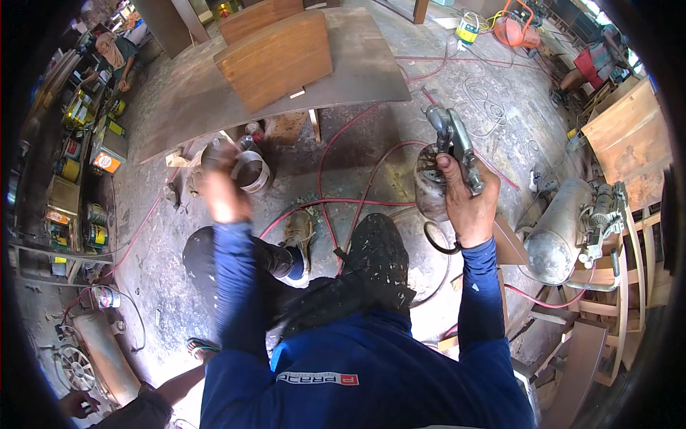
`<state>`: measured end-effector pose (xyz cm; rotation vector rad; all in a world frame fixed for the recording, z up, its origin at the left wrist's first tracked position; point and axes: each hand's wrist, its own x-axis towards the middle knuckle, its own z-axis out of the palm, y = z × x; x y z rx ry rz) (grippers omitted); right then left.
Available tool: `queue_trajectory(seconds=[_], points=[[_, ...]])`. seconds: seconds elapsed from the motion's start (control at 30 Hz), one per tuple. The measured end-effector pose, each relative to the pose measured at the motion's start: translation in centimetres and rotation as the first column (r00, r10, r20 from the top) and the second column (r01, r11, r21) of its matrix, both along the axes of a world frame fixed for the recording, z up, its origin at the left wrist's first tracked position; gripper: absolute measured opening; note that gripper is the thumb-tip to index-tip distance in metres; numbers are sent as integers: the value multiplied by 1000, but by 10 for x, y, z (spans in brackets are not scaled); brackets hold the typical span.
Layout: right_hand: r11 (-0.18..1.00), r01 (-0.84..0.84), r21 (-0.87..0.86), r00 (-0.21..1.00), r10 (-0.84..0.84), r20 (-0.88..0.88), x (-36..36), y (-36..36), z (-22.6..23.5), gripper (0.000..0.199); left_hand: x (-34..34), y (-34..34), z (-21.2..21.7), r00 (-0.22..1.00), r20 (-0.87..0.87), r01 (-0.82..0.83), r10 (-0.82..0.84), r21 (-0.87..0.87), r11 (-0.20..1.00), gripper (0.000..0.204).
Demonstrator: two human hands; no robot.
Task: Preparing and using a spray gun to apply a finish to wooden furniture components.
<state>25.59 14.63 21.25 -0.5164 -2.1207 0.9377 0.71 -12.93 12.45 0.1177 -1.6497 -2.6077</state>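
Note:
My right hand is closed round a metal paint spray gun, its thumb on the near side. A round, paint-stained cup hangs at the gun's left side. My left hand is smeared by motion, so its fingers cannot be read. Just beyond it is a blurred round shape; whether the hand holds it cannot be told. Right beside that hand stands an open pale tub on the floor. Small cans sit behind the tub, near the board's front edge.
Ahead, a wide dark board carries brown wooden panels. Red hoses cross the floor by my shoe. Compressor tanks stand right and lower left. Shelved tins line the left. People are at upper left, upper right and lower left.

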Motion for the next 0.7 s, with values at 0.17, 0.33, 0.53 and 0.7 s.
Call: queue_trajectory(seconds=[0.17,0.33,0.53,0.7], points=[[899,-360,-251,932,357,-59,-14,-26,-16,33,113,47,-49,722,285,595,-630,208,776,48],[804,-559,-206,827,558,-66,-24,-58,3,39,146,43,-55,561,69,781,-825,286,555,66],[893,-326,-309,940,271,-208,-18,-18,-12,24,114,141,-54,430,156,835,-889,306,458,52],[934,-140,-329,980,84,-180,-13,1,-12,29,96,190,-38,342,222,892,-913,228,390,51]])
